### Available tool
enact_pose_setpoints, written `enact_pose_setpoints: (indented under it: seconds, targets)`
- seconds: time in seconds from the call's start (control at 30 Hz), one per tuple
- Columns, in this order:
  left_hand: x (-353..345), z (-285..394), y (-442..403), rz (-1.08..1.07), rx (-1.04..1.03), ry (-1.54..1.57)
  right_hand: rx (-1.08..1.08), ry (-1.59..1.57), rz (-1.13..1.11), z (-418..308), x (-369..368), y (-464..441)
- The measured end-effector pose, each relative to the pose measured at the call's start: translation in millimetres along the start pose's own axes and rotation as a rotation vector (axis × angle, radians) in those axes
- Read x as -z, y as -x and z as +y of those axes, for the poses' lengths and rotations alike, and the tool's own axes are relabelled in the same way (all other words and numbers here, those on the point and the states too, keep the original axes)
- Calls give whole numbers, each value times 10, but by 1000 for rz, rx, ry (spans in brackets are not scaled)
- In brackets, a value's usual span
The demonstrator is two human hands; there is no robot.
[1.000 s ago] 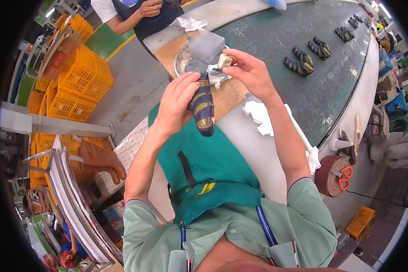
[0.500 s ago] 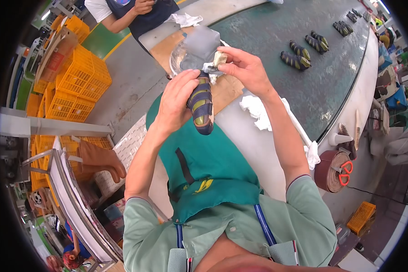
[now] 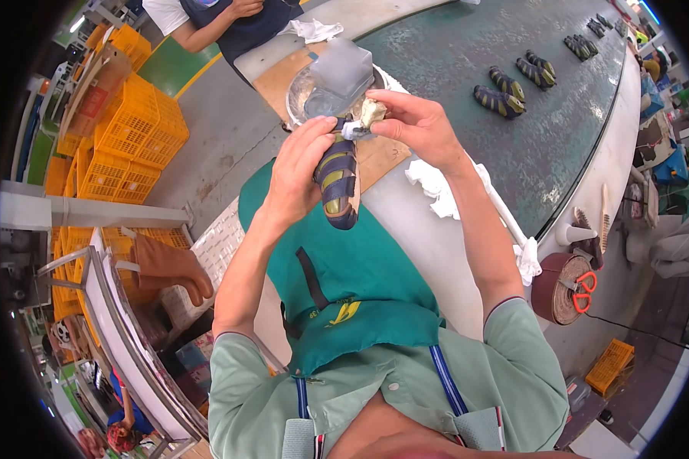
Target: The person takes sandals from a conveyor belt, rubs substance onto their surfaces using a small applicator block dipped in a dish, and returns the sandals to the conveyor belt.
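My left hand is closed around a navy and olive strappy sandal, held upright with its toe toward me. Between the thumb and fingers of my right hand is a cream-coloured lump, perhaps a sponge or eraser block. A crumpled white scrap lies between the lump and the sandal's heel end; which one it belongs to I cannot tell. Just beyond both hands stands a round clear bowl with a translucent plastic container in it, on a brown cardboard sheet.
Several similar sandals stand on the green conveyor belt. White cloths lie at the table edge. A brown abrasive roll with orange-handled scissors is at right. Yellow crates and another person are at left.
My right hand has shifted slightly, and the cream lump has turned and lowered a little beside the sandal. The sandal has tilted slightly in my left hand.
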State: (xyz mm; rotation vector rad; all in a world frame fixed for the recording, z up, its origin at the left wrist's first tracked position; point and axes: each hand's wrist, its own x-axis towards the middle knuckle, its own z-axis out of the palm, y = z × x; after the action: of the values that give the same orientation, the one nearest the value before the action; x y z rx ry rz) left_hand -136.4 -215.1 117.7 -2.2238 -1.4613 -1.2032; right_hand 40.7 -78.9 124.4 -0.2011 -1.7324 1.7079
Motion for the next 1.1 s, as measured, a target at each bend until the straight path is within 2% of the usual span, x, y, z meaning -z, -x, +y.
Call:
enact_pose_setpoints:
  seconds: [0.3, 0.7, 0.9, 0.97, 1.1]
  targets:
    - [-61, -127, 19, 19, 25, 28, -45, -91, -28, -87, -95, 19]
    - [-116, -244, 154, -89, 179, 42, -54, 100, -147, -160, -77, -42]
    - [-59, -158, 156, -195, 323, 138, 2, 183, -105, -216, -125, -56]
    - [-50, -124, 162, -267, 479, 173, -79, 200, -147, -265, -92, -60]
    - [-9, -58, 124, -317, 551, 222, -31, 261, -166, -325, -78, -75]
